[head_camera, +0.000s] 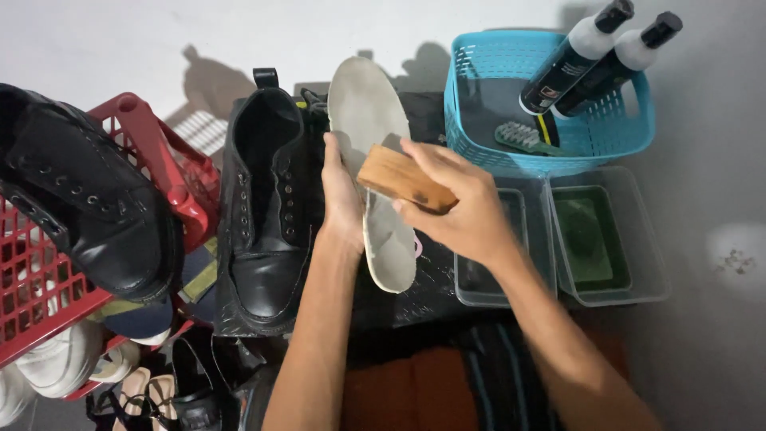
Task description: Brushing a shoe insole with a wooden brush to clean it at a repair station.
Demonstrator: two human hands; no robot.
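My left hand (341,195) grips a pale grey shoe insole (369,112) by its left edge and holds it upright over a black mat. My right hand (461,203) clasps a wooden-backed brush (399,177) that lies across the middle of the insole. A black lace-up shoe (267,215) without laces rests just left of the insole, its opening facing up.
A red plastic basket (152,144) at left carries another black boot (88,199). A blue basket (550,104) at the back right holds two black-and-white bottles (594,56) and a small green brush (527,137). Two clear tubs (558,239) sit in front of it. Several shoes (120,375) lie at bottom left.
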